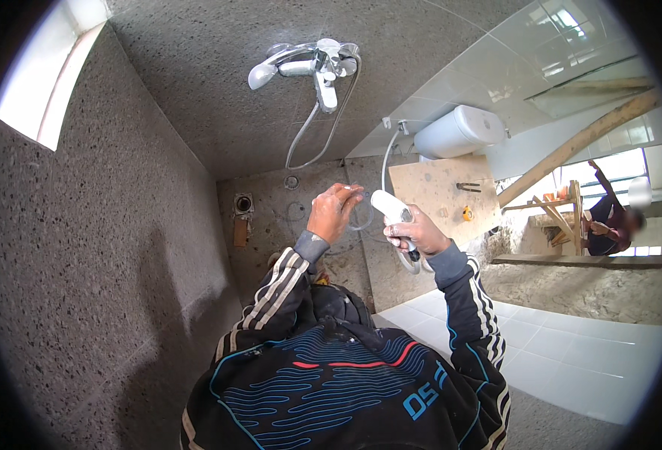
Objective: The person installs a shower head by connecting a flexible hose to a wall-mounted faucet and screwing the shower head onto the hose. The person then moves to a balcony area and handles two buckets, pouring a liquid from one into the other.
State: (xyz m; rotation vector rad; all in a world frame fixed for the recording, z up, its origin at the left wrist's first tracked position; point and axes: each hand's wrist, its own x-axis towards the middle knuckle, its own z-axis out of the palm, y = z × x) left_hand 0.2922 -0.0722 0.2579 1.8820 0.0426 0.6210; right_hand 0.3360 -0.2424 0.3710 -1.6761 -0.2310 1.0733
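Observation:
My right hand (421,230) is closed around a white hand-held bidet sprayer (388,204), its head pointing up and to the left. A pale hose (410,262) loops below that hand. My left hand (332,211) is just left of the sprayer, apart from it, with thumb and fingers pinched together. A small whitish spot shows at its fingertips; whether it is a held piece cannot be made out. Behind the sprayer, a white hose (385,161) runs up to a small wall valve (402,127).
Ahead on the grey wall hangs a chrome shower mixer (331,64) with a hand shower. A wooden board (428,184) beside the white cistern (458,131) bears pliers (468,187) and an orange tape measure (467,214). A floor drain (244,203) lies left. Another person (608,225) is beyond the opening, right.

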